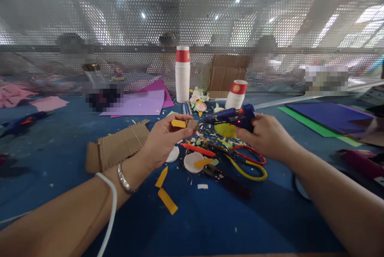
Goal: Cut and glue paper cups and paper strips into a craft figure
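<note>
My left hand [160, 137] pinches a small piece of brown cardboard [192, 125] together with a yellow paper strip [178, 123]. Closed round the handle of a blue hot glue gun [229, 116] is my right hand [271, 135]; a small red light glows on the gun's side. Its nozzle points left, close to the cardboard; whether they touch I cannot tell. Below lie an orange-red pen [198, 150], scissors with red and yellow handles [250, 176] and a white paper disc [189, 162] with a yellow strip on it. Two more yellow strips [167, 201] lie nearer me.
Corrugated cardboard [123, 145] lies left of my left hand. Stacks of paper cups [183, 81] stand at the back before a perforated metal screen [198, 13]. Purple paper [138, 103], blue sheets [324, 117] and another glue gun [25, 121] lie around. Paper scraps litter the middle.
</note>
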A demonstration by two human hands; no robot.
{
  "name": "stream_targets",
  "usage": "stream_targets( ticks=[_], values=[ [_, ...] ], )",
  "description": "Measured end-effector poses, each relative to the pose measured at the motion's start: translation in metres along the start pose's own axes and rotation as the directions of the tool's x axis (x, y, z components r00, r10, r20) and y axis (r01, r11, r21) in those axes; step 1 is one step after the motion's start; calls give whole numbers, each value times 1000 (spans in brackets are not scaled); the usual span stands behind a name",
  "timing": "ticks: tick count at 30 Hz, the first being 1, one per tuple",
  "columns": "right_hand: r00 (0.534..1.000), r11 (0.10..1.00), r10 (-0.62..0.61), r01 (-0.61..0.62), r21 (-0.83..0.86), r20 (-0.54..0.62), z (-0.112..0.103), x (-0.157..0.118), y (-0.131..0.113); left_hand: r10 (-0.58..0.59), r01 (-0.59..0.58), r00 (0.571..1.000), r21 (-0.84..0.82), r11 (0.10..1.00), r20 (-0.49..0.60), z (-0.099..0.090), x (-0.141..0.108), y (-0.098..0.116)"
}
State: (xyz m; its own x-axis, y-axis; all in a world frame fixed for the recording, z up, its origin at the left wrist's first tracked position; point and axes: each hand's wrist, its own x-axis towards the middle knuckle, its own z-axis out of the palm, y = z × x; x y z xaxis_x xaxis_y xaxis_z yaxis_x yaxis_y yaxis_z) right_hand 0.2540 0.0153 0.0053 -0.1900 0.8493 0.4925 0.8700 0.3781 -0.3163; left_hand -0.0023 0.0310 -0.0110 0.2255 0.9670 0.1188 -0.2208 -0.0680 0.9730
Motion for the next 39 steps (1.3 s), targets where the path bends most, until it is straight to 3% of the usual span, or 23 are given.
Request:
stream_targets(
  ticks=[3,8,12,16,21,24,26,27,28,30,32,35,39],
  values=[
    [989,988,151,-151,-36,0,-4,4,6,-66,67,998,-51,996,21,0,-1,0],
    [916,916,400,-399,-50,18,-16,12,21,-135,140,989,-103,985,53,1,-2,-1],
    [883,885,465,-466,-4,68,-22,14,35,-135,143,988,-123,982,72,1,-2,-2],
    [867,871,479,-489,45,138,-15,14,49,-127,136,989,-127,983,73,2,-1,-2],
    [883,874,460,-469,126,95,-5,15,57,-118,127,990,-127,984,80,3,-2,-2],
    [911,917,399,-397,44,-103,-8,13,48,-126,132,990,-112,985,58,3,-2,-1],
    [945,980,147,-179,-87,-291,-6,8,33,-127,129,991,-98,987,34,3,-1,-1],
    [935,991,27,-71,-110,-355,-4,5,23,-124,126,992,-94,988,24,3,-1,-1],
    [945,996,-64,39,-85,-320,0,1,11,-120,122,993,-94,988,19,3,-1,-1],
    [968,974,-212,220,46,-130,11,-8,-13,-109,111,994,-104,988,20,3,-1,-1],
    [930,938,-344,334,98,129,22,-16,-34,-101,104,995,-112,988,27,3,-1,-1],
    [873,932,-362,344,115,327,34,-25,-53,-93,96,995,-103,990,33,2,-1,-2],
    [862,947,-321,293,132,392,40,-25,-56,-94,97,995,-89,991,44,1,-2,-3]
  ],
)
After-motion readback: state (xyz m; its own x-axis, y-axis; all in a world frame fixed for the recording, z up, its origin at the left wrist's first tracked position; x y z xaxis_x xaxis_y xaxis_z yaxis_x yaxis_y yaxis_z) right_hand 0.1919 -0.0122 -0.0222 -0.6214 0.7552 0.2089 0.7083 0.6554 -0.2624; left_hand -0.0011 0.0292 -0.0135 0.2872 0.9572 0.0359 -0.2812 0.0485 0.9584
